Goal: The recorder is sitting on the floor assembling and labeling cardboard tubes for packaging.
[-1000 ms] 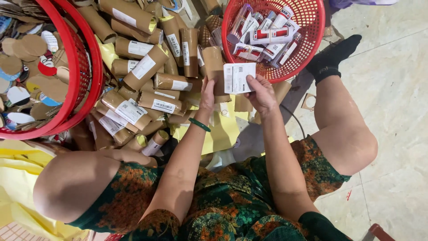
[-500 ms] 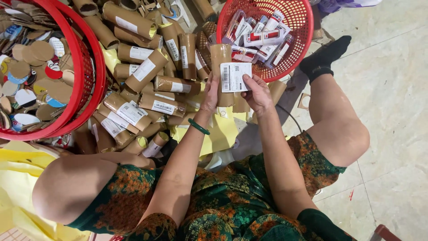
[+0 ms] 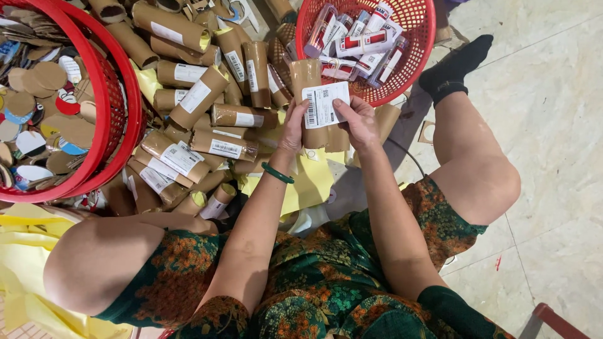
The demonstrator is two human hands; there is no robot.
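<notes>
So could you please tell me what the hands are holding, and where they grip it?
The left hand grips a brown cardboard tube at its side; the right hand presses a white label onto it.

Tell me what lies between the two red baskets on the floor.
In the head view, a heap of brown cardboard tubes with white labels fills the stretch between the left red basket and the right red basket, over yellow sheets.

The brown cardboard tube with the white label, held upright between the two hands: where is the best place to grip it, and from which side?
Probably grip the cardboard tube around its lower body, from the left, as the left hand does. It is a long round cylinder, so fingers wrap its side easily. The white label covers the middle and sticks out rightwards, pinched by the right hand, so avoid that side.
</notes>
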